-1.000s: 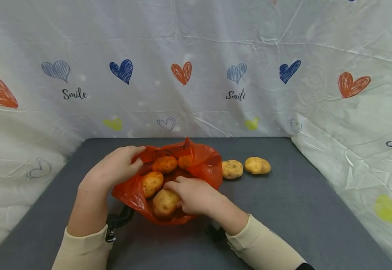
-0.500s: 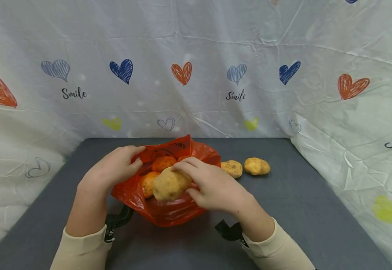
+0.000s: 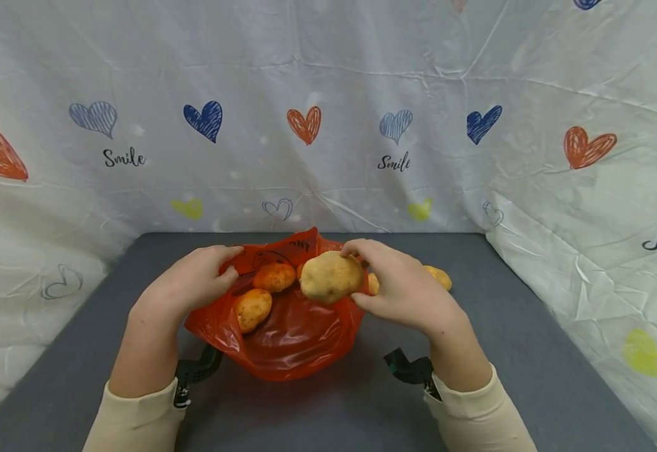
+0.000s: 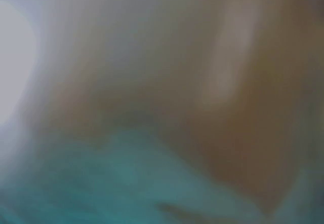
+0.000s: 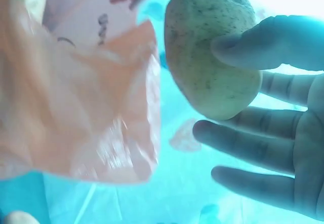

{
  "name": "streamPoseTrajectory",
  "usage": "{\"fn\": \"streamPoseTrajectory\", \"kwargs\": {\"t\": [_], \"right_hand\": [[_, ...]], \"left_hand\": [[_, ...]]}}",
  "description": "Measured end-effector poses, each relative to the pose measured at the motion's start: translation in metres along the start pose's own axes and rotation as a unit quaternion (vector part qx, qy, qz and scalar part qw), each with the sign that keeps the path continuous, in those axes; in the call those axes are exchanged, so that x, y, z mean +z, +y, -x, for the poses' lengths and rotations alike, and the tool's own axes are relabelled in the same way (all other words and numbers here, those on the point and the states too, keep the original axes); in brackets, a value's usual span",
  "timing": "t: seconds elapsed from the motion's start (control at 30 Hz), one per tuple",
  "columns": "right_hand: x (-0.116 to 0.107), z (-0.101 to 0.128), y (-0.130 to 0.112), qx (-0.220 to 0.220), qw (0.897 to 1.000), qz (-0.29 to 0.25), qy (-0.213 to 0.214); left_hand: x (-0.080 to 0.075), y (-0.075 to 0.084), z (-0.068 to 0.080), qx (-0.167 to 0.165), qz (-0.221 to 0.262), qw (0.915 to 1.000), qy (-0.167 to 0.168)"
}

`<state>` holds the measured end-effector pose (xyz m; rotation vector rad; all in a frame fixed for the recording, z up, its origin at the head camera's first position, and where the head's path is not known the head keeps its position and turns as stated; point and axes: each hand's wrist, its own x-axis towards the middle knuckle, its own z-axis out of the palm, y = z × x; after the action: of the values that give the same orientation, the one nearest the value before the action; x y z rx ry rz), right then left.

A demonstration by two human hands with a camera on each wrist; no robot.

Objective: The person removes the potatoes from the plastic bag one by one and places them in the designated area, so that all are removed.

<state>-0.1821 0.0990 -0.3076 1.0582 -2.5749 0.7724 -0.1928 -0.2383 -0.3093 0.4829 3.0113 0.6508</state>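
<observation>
While the left hand (image 3: 195,276) keeps its place at the left rim of the red plastic bag (image 3: 300,355), the right hand (image 3: 407,289) carries a plump potato (image 3: 331,277) up and away to the right. Compared with 1 second ago, that potato is no longer down inside the bag; it is in the air, in front of the bag's right side from where the wearer looks, and bare red film shows in its former spot. From the right wrist I see a gap between the potato and the film.

The right grip is clamped on the potato, its thumb pressed across 1 face and fingers behind, with 2 other fingers stretched out free. The left grip shows thumb and fingers a little apart at the rim; I cannot tell whether they pinch the film, as the left wrist view is a blur.

Inside the bag lie 2 smaller potatoes (image 3: 253,310), with a sliver of another behind the raised potato. On the grey tabletop (image 3: 289,417), the right hand now partly hides 2 loose potatoes (image 3: 440,277).
</observation>
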Motion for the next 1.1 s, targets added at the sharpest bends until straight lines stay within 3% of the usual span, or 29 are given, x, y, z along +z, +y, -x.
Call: {"fn": "streamPoseTrajectory", "kwargs": {"t": [0.2, 0.47, 0.73, 1.1], "right_hand": [[-0.016, 0.003, 0.016, 0.076, 0.997, -0.010, -0.005], [-0.023, 0.006, 0.035, 0.129, 0.991, -0.015, -0.028], [-0.025, 0.019, 0.056, 0.206, 0.975, -0.015, -0.084], [-0.027, 0.021, 0.081, 0.278, 0.954, 0.021, -0.106]], "left_hand": [[0.000, -0.001, 0.001, 0.001, 0.000, 1.0000, 0.002], [-0.002, -0.001, 0.001, -0.003, 0.002, 1.0000, 0.000], [0.000, 0.001, 0.001, -0.001, 0.003, 1.0000, -0.008], [-0.001, 0.000, 0.002, 0.001, -0.004, 1.0000, -0.007]]}}
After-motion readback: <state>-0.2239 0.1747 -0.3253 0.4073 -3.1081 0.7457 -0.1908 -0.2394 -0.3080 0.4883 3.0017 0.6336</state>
